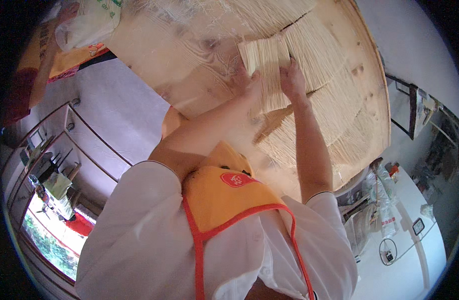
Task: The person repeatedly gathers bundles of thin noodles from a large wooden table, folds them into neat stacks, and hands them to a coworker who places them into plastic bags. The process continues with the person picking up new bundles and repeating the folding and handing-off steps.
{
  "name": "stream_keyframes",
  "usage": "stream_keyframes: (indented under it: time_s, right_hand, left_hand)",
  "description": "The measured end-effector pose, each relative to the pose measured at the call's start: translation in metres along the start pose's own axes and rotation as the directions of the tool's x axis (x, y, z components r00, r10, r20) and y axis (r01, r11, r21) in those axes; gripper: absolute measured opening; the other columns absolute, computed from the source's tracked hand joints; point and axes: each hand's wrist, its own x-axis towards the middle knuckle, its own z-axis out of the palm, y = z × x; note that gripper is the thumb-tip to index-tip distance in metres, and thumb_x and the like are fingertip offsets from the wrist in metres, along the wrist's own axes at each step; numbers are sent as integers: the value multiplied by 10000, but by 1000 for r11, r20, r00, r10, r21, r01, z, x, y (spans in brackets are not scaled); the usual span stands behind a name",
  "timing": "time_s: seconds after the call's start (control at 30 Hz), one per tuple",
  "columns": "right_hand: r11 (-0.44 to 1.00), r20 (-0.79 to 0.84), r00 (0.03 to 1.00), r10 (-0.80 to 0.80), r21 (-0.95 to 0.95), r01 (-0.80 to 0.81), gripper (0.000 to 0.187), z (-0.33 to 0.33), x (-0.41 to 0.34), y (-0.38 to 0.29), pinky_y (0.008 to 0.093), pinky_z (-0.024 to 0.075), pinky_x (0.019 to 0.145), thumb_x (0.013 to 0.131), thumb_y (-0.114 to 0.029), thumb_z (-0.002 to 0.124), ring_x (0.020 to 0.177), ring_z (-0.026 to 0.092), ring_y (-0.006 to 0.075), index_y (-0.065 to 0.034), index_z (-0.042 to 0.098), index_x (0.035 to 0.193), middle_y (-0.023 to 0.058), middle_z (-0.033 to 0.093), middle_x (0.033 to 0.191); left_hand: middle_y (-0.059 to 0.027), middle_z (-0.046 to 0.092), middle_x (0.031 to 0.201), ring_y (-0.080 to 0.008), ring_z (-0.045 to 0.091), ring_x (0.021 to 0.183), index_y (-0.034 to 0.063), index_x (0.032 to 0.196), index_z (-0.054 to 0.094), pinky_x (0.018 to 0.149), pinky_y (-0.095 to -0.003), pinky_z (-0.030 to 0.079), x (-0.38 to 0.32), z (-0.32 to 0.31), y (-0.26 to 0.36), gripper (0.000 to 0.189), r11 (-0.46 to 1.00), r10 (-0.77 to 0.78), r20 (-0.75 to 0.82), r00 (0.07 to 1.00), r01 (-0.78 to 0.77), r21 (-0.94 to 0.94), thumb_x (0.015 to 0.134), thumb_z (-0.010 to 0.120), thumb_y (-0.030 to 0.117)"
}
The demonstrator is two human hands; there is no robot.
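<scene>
A flat bundle of thin, pale, straight strands that look like dried noodles (268, 63) lies between my two hands, over the wooden board. My left hand (249, 80), blurred, grips the bundle's left side with the thumb on top. On the opposite side, my right hand (292, 79) has its fingers curled around the bundle's edge; some fingertips are hidden. More rows of the same strands (319, 56) cover the board to the right of and below my hands. Another layer (267, 15) lies beyond the bundle.
The wooden board (147, 63) has a raised right rim and loose broken strands. At upper left are another person's arm (45, 71) and a plastic bag (90, 26). A metal rail (98, 138) stands left; plastic bags (379, 198) lie at lower right.
</scene>
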Motion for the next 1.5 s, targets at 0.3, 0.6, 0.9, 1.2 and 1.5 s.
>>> stream_keyframes:
  time_s: [0.3,0.6,0.9,1.2,1.5]
  right_hand:
    - [993,47,992,116,-34,-114,705,-15,-3,-31,445,494,962,788,-291,783,1153,611,409,72,505,1326,295,623,1234]
    - [826,343,900,270,397,-400,895,-36,2,-33,401,433,1044,836,-521,714,1216,581,335,125,447,1394,255,590,1316]
    - [775,354,874,334,425,-468,865,-29,1,-31,412,435,1037,855,-520,698,1224,571,329,110,460,1399,245,573,1349]
    - [456,576,763,292,618,-641,786,-40,-1,-63,442,445,1008,840,-584,693,1199,588,295,9,571,1342,182,621,1295]
    - [544,476,879,-33,746,-384,676,-67,-37,-96,389,522,937,726,-232,868,1056,655,225,-23,578,1300,105,680,1172]
  left_hand:
    - [-170,644,1222,-314,622,1123,45,1377,477,952,-425,492,1,0,28,779,966,-215,-93,972,225,124,739,860,274]
    - [-123,706,1120,-240,679,985,13,1176,660,831,-392,541,20,-29,-3,552,788,-232,500,834,463,-406,755,874,299]
    - [-112,696,1134,-247,669,996,18,1203,641,811,-409,548,13,-14,-1,575,809,-317,495,809,503,-303,768,865,320]
    - [-146,633,1266,-269,636,1107,27,1346,533,902,-427,543,28,-30,4,632,527,-258,742,619,734,-429,902,718,437]
    - [-135,627,1250,-277,618,1134,43,1337,524,950,-438,538,24,-88,47,554,576,-101,862,496,736,-356,867,756,222]
